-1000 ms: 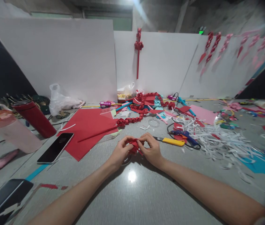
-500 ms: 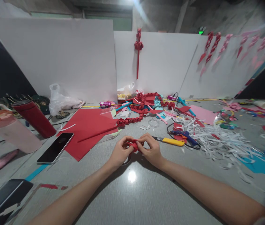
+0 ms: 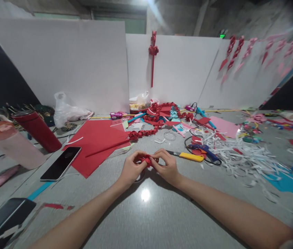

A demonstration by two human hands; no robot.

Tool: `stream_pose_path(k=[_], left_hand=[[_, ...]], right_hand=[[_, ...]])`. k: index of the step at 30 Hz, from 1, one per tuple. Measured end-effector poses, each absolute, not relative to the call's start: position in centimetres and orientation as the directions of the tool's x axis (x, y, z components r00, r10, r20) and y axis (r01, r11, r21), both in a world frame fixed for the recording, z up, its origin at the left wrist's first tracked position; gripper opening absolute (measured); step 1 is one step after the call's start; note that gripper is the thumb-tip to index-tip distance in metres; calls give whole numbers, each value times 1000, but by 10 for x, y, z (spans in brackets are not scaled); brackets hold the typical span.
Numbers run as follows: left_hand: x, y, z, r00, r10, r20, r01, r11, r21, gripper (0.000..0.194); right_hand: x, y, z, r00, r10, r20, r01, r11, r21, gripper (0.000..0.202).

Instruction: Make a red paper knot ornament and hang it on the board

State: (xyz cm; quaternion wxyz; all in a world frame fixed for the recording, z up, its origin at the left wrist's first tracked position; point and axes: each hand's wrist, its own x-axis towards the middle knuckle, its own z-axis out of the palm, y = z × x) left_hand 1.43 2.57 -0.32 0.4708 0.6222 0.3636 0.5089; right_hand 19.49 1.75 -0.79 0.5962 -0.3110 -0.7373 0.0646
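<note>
A small folded red paper piece (image 3: 146, 160) is pinched between my two hands just above the grey table. My left hand (image 3: 132, 168) holds its left side between thumb and fingers, and my right hand (image 3: 167, 168) grips its right side the same way. The fingers partly cover the piece. Under my left hand a round, ring-like object (image 3: 140, 177) shows in part. Beyond my right hand lies a yellow utility knife (image 3: 191, 157). A red paper chain (image 3: 146, 132) rests on the table past my hands.
Red sheets (image 3: 94, 138), a black phone (image 3: 60, 163), a red bottle (image 3: 37, 131) and a pinkish jug (image 3: 14, 145) stand or lie left. A blue glue gun (image 3: 206, 152) and white paper strips (image 3: 245, 159) are right. White boards (image 3: 182, 69) rise behind.
The red piece has shifted and turned slightly between my fingertips, and more of its folds show. My hands have otherwise stayed in nearly the same place.
</note>
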Motion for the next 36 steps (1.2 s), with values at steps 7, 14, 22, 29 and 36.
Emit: stream_pose_path(k=[7, 14, 22, 29, 36], left_hand=[[14, 24, 0, 200, 941, 274, -68, -266, 962, 14], [13, 25, 3, 189, 941, 282, -89, -269, 959, 17], [12, 24, 0, 186, 939, 289, -79, -279, 957, 19], [11, 25, -2, 175, 935, 307, -54, -302, 952, 17], [11, 25, 0, 170, 934, 314, -38, -312, 949, 13]], right_hand=[[196, 16, -11, -149, 495, 856, 359, 833, -420, 13], [197, 16, -12, -186, 485, 854, 356, 844, -402, 16], [195, 16, -8, -153, 513, 845, 408, 811, -419, 13], [199, 17, -17, -210, 489, 846, 383, 838, -389, 19], [200, 14, -13, -262, 472, 842, 377, 853, -361, 24]])
